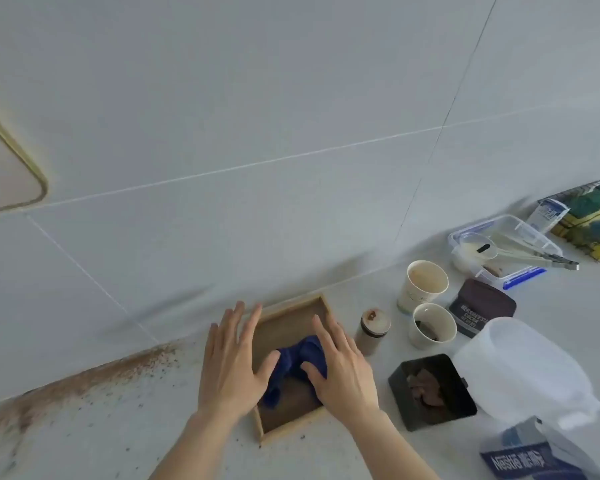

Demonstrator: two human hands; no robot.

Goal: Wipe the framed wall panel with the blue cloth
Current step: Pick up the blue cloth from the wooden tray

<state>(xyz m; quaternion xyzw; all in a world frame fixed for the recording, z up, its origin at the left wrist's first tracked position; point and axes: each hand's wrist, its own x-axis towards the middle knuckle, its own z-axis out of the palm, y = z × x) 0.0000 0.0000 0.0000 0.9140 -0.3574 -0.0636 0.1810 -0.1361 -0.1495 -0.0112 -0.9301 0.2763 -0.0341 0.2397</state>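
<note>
blue cloth [293, 363] lies bunched in the wooden tray [293, 432] between both flat, spread-fingered hands, left hand [231, 363] and right hand [342, 370].

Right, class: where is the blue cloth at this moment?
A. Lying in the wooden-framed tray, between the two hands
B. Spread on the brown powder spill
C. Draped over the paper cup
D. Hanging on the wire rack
A: the blue cloth lies bunched inside the wooden-framed tray, with the left hand and right hand open on either side of it.

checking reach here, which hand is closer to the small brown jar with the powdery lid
Right. The right hand lies on the blue cloth, just left of the jar. The left hand rests on the wooden tray's far left edge.
</note>
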